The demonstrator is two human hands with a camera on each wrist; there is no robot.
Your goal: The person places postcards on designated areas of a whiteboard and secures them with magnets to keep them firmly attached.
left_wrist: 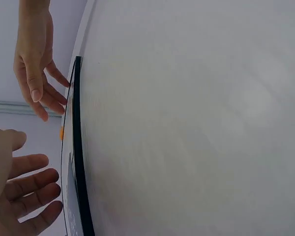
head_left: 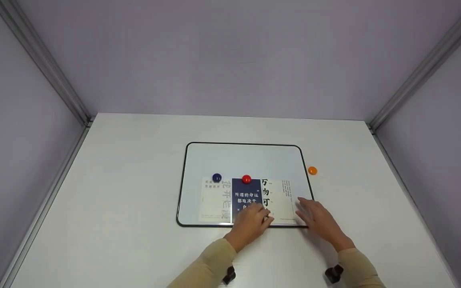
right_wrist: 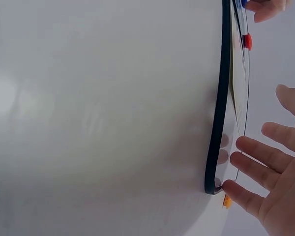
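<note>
A whiteboard [head_left: 254, 160] with a black rim lies on the table. Three printed cards sit side by side along its near part: a white card with grey characters [head_left: 213, 204], a dark blue card [head_left: 240, 195] and a white card with black characters [head_left: 284, 200]. My left hand [head_left: 251, 220] is over the lower part of the blue card and reaches the third card's edge, its fingers loosely bent around nothing. At the board's lower right corner my right hand [head_left: 320, 220] spreads its fingers beside the third card; in the right wrist view the fingertips [right_wrist: 228, 186] are right at the rim.
A dark blue round magnet [head_left: 217, 177] overlaps the top of the left card, and a red one [head_left: 246, 179] the top of the blue card. An orange magnet [head_left: 312, 171] lies on the table just right of the board. Pale walls [head_left: 230, 60] enclose the table.
</note>
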